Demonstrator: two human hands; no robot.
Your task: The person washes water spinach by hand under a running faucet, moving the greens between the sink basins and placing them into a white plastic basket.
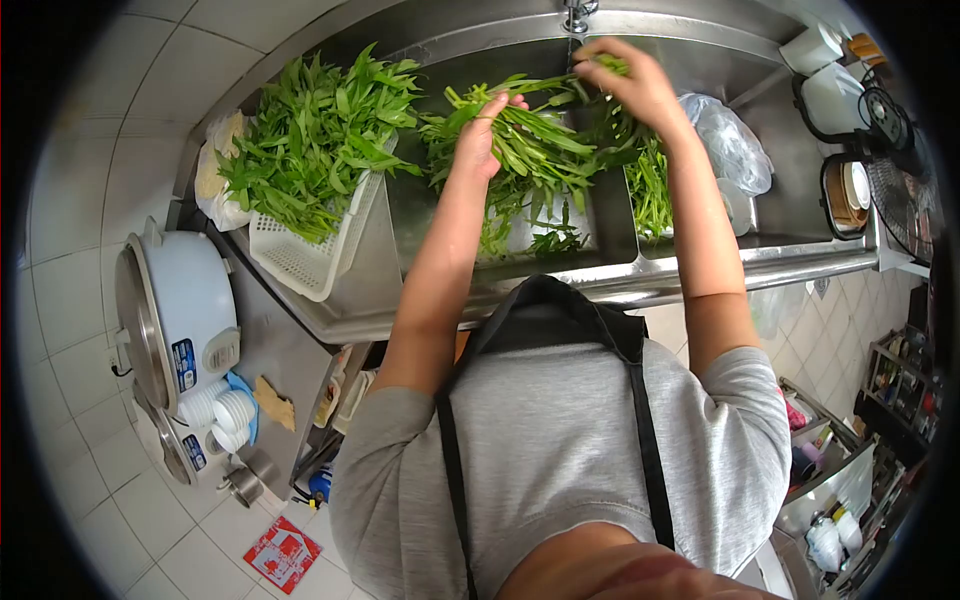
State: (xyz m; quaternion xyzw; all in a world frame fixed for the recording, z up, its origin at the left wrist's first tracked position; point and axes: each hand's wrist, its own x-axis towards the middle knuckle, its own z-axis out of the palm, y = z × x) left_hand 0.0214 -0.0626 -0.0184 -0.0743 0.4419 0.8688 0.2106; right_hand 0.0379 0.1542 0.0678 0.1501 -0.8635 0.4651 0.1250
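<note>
My left hand point(482, 132) is closed round a bunch of water spinach point(535, 142), long green stems with narrow leaves, over the left sink basin point(415, 215). To its right, my right hand point(635, 88) is raised below the tap point(577, 15), slightly blurred. Its fingers are curled on some water spinach stems point(612, 65). More leaves lie in the basin under both hands. In the right basin, beneath my right forearm, is a pile of cut green stems point(650, 195).
A white perforated basket point(310, 262) heaped with water spinach point(320, 140) stands left of the sink. Clear plastic bags point(728, 145) lie in the right basin. A large rice cooker point(190, 310) and stacked white bowls point(232, 412) are at the left. A fan point(895, 190) stands at the right.
</note>
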